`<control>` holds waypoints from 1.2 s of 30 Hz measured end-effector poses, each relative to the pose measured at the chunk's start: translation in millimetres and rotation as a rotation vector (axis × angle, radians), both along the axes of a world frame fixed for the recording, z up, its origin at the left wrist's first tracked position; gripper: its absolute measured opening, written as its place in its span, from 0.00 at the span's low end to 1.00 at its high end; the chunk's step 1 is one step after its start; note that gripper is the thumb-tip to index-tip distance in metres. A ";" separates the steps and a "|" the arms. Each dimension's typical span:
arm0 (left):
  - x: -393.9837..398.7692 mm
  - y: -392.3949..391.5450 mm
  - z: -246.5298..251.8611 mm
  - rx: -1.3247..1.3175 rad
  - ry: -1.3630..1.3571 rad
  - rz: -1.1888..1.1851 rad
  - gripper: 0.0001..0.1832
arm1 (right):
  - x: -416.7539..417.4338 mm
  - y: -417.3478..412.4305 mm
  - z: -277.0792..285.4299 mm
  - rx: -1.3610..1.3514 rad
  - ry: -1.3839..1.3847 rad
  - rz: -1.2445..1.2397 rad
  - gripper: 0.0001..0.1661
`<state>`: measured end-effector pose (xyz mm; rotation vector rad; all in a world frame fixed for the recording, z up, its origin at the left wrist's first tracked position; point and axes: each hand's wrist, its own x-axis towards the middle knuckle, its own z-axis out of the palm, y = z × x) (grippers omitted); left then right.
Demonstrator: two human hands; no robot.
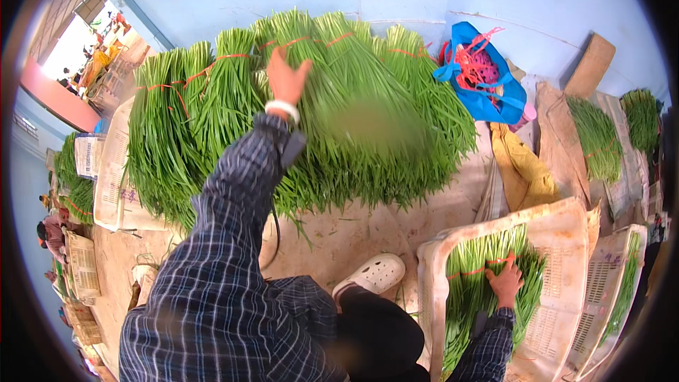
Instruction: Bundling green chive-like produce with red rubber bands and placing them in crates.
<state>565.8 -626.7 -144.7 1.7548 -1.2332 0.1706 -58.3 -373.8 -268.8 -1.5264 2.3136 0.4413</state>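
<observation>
Several bundles of long green leaves, like garlic chives (366,79), stand in a pile against the wall, tied with red bands near their pale ends. My left hand (286,77), with a white bracelet (283,109) at the wrist, is over the pile's middle. Its fingertips are at the band of one bundle and its thumb is spread away. Low on the right, my right hand (504,278) lies on tied chives (467,286) inside a pale plastic crate (551,297). Its fingers are at the red band; whether they grip is hidden.
A blue bag (490,98) of pink-red ties stands right of the pile. Yellow cloth (522,170) and another crate (599,281) are at the right. A crate (111,185) stands left of the pile. Another person (53,236) is far left. My shoe (379,273) is on the floor.
</observation>
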 end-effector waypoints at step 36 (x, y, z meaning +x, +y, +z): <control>-190.9 208.7 146.0 0.390 0.766 -1.613 0.47 | 273.3 51.8 309.5 -1.367 -1.018 0.057 0.15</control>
